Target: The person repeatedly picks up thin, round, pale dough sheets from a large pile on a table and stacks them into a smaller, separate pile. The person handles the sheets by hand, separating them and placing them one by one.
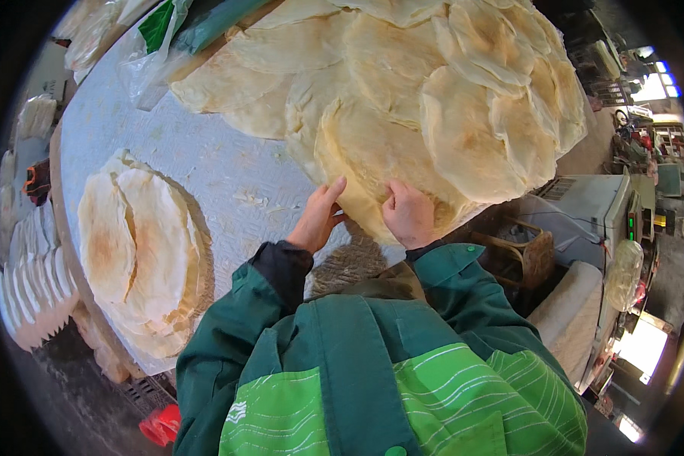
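Note:
A large heap of thin, pale flatbread sheets (393, 68) with light brown patches lies before me on a table covered in white sheeting (251, 171). At its near edge, my left hand (318, 218) has its thumb over the folded rim of one flatbread (356, 208), with the fingers at the underside. My right hand (408, 215) is curled in a pinch on the same sheet, just to the right. Part of that sheet's edge is hidden by my fingers. To the left lies a smaller, neater stack of flatbreads (142, 239), the top one folded or overlapping along a middle line.
Clear plastic bags (154, 62) and a rolled bluish plastic piece (222, 23) lie at the table's far left. A wooden chair (527, 251) and a white appliance (587, 199) stand at right. White foam-like pieces (34, 279) and a red object (161, 424) are beyond the left edge.

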Tool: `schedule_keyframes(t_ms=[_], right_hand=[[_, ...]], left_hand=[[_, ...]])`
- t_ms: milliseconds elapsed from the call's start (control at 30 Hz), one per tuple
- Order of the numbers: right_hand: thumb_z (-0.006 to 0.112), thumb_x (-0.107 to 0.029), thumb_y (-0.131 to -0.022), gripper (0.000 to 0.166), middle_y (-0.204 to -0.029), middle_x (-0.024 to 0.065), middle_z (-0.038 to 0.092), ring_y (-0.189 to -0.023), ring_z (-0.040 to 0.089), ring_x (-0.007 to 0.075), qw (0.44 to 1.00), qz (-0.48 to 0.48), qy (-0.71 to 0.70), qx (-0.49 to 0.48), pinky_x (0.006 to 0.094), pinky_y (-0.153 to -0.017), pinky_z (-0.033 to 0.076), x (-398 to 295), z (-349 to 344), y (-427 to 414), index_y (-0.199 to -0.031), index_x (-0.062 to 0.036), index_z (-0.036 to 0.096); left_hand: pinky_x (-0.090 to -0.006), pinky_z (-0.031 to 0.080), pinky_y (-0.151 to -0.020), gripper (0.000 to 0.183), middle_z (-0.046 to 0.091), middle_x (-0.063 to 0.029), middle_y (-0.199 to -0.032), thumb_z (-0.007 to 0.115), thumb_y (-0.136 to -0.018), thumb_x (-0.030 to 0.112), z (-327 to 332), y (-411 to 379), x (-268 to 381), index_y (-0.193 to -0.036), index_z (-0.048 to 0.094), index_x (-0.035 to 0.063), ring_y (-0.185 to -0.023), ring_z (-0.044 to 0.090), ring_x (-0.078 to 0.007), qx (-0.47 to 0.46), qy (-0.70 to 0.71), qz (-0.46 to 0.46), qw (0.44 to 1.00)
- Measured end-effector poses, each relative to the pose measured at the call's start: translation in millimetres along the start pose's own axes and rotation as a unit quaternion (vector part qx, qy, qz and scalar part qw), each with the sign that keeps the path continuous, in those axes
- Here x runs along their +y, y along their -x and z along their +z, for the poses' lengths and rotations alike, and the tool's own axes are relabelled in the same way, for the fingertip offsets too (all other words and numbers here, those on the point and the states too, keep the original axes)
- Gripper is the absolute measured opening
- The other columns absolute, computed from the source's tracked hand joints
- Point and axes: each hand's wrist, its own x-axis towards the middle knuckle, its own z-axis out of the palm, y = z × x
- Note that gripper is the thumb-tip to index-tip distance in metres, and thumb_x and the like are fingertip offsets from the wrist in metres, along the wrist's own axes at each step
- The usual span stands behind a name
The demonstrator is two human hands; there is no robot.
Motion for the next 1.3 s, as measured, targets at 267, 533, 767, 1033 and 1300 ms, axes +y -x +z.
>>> schedule_keyframes(t_ms=[267, 533, 767, 1033, 1300], right_hand=[[0.059, -0.01, -0.081, 0.017, -0.09, 0.0147, 0.064, -0.085, 0.062, 0.0337, 0.989, -0.029, -0.141, 0.027, 0.0404, -0.071, 0.049, 23, -13, 21, -0.098, -0.0053, 0.061], [0.054, 0.002, -0.084, 0.013, -0.09, 0.0125, 0.065, -0.084, 0.063, 0.0273, 0.947, -0.004, -0.296, 0.127, 0.0314, -0.074, 0.049, 43, -46, -6, -0.093, -0.0015, 0.063], [0.065, -0.014, -0.08, 0.036, -0.102, 0.0157, 0.058, -0.085, 0.061, 0.0252, 0.98, -0.042, -0.169, 0.1, 0.0332, -0.075, 0.049, 48, 61, -19, -0.111, 0.0015, 0.054], [0.061, -0.018, -0.089, 0.02, -0.09, 0.0021, 0.062, -0.077, 0.059, 0.0113, 0.775, 0.224, -0.558, -0.194, 0.0246, -0.07, 0.047, 27, 62, -64, -0.103, -0.0038, 0.058], [0.059, -0.019, -0.093, 0.011, -0.077, -0.0047, 0.059, -0.06, 0.05, 0.0045, 0.606, 0.218, -0.734, -0.216, 0.0189, -0.052, 0.039, -2, 57, -59, -0.093, -0.0093, 0.064]], left_hand=[[-0.0299, 0.05, -0.064, 0.026, 0.065, -0.0063, -0.091, 0.069, -0.079, 0.007, 29, -36, -27, -0.103, 0.061, 0.0, -0.075, 0.063, -0.0161, 0.176, -0.084, 0.16, 0.968], [-0.0299, 0.051, -0.072, 0.028, 0.067, -0.01, -0.096, 0.06, -0.078, -0.002, 47, 57, 89, -0.106, 0.061, -0.0058, -0.084, 0.064, -0.0191, 0.154, -0.067, 0.242, 0.956], [-0.0307, 0.05, -0.078, 0.042, 0.064, -0.0123, -0.102, 0.064, -0.074, -0.003, -205, 108, 59, -0.114, 0.055, -0.0062, -0.085, 0.063, -0.021, 0.341, -0.216, 0.182, 0.897], [-0.0332, 0.047, -0.086, 0.05, 0.056, -0.0172, -0.119, 0.069, -0.077, 0.009, -79, 58, 9, -0.122, 0.051, -0.0048, -0.105, 0.056, -0.0253, 0.338, -0.428, 0.318, 0.776], [-0.0397, 0.044, -0.088, 0.074, 0.052, -0.0255, -0.118, 0.074, -0.075, 0.039, 12, -9, 1, -0.129, 0.046, -0.0027, -0.109, 0.052, -0.0322, 0.26, -0.515, 0.231, 0.783]])
